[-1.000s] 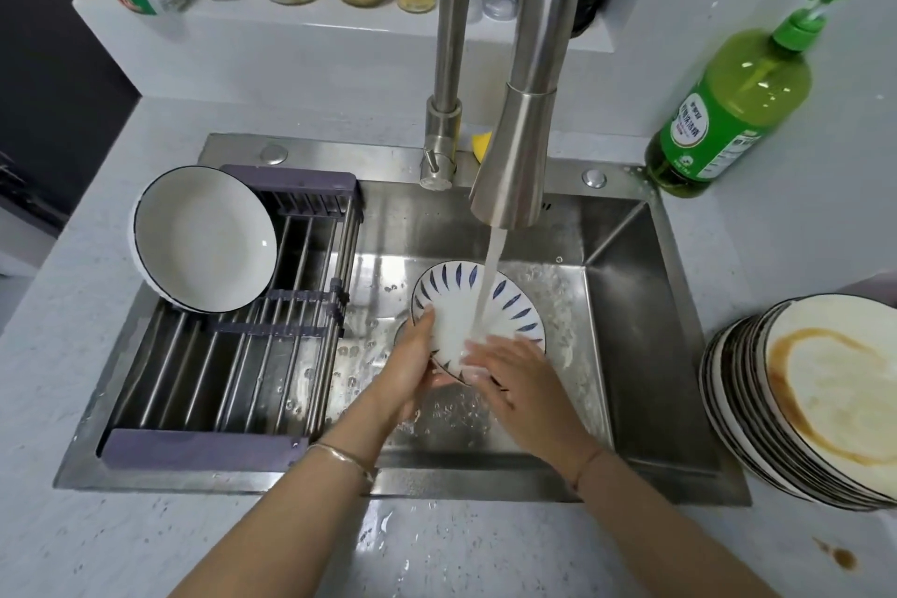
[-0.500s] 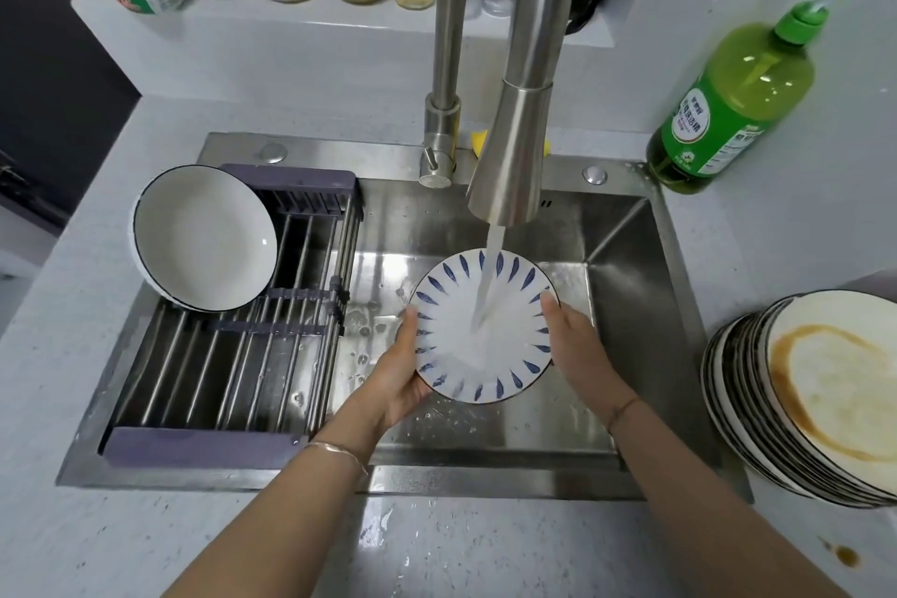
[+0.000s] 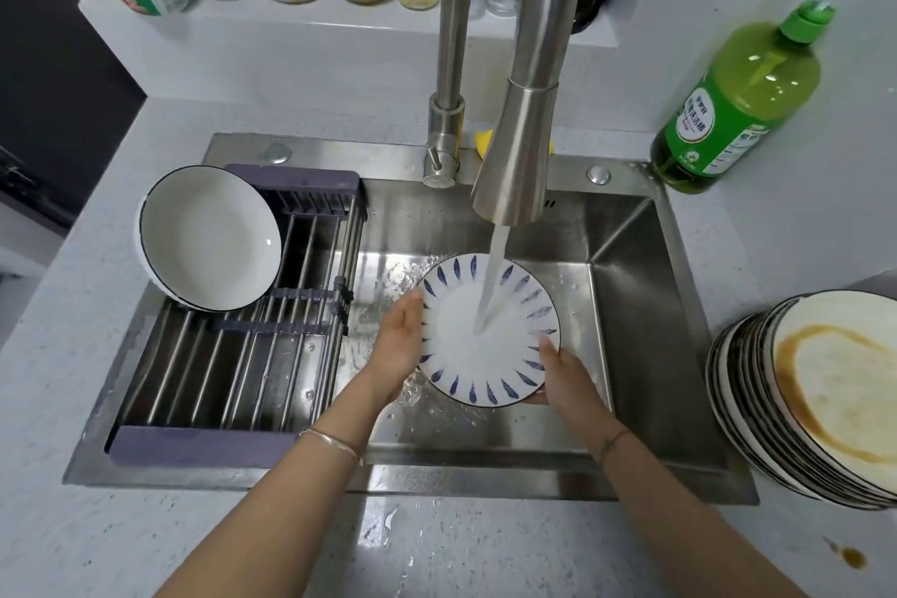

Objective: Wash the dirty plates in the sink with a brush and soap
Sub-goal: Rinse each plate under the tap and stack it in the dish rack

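Pale speckled stone countertop (image 3: 485, 549) all round, wet along the front edge. Sunk into it, a stainless steel sink (image 3: 640, 330), splashed with drops across its floor. Over the sink's left half, a grey-framed drying rack (image 3: 233, 379) of metal bars. On the counter at right, a slanting stack of dirty plates (image 3: 825, 398), brown ring on the top one. Behind the basin, a steel tap (image 3: 524, 151), spout aimed down. At the far right corner, a green pump bottle of soap (image 3: 742, 102), upright. Leaning in the rack's far left corner, a white dish (image 3: 208, 238) with a dark rim. Above the sink floor, under the running water (image 3: 495, 272), a white plate with blue leaf marks (image 3: 466, 354), face up and tilted. Left hand (image 3: 398, 345) gripping its left rim, fingers hidden behind. Right hand (image 3: 565, 379) gripping the lower right rim, thumb laid on the face. Thin bracelet on the left wrist.
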